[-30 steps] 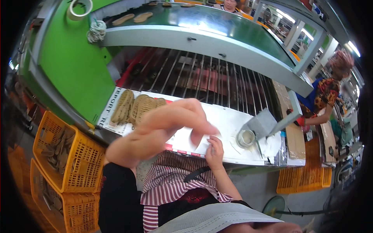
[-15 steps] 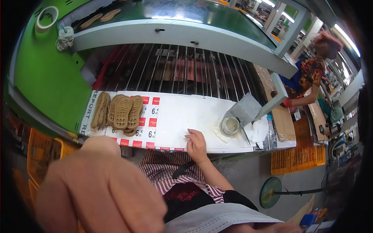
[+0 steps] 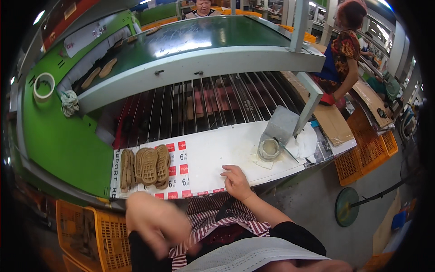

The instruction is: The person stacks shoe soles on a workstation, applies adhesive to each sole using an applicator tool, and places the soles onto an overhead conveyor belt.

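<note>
My left hand (image 3: 156,222) is raised in front of my body, above the near edge of the bench. Motion blurs its fingers, and nothing shows clearly in it. My right hand (image 3: 237,182) rests at the front edge of the white board (image 3: 213,154), fingers loosely bent and apart, with no object in them. Tan shoe soles (image 3: 146,166) with a grid pattern lie in a small stack on the board's left part, and several more stand on edge (image 3: 127,169) beside them. A round glue pot (image 3: 269,148) with a thin stick sits farther right, against a grey metal block.
Behind the board runs a rack of metal rods (image 3: 195,104), below a green conveyor belt (image 3: 217,34) carrying a few insoles. Tape (image 3: 44,87) and a string bundle (image 3: 69,103) are on the green panel. Orange crates (image 3: 115,240) stand low left. A co-worker (image 3: 344,59) stands at right.
My left hand has dropped away from the camera toward the bench edge. The view has tilted up, bringing more of the belt and a second person into sight. My right hand stays at the board.
</note>
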### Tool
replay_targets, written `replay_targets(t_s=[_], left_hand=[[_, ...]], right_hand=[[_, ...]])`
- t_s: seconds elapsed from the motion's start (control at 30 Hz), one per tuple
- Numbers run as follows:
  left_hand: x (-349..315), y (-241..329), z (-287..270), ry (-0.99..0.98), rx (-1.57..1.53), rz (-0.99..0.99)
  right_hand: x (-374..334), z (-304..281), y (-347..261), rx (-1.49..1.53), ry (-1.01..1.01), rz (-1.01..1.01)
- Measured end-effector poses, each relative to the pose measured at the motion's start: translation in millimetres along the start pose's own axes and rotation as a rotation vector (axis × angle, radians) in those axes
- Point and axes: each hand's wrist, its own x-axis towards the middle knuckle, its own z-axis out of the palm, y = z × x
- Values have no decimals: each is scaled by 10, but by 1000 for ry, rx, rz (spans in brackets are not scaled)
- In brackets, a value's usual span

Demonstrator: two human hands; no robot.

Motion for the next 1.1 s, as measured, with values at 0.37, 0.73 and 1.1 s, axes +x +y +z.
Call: replay_targets(t_s=[0.37, 0.73, 1.1], left_hand=[[-406, -2496, 61, 1591, 175, -500], [-377, -2610, 106, 1580, 234, -486], [-380, -2598, 76, 1605, 179, -443]], right_hand=[[10, 15, -20, 4, -2, -22], [-37, -54, 3, 50, -8, -32], [-155, -103, -15, 237, -164, -145]])
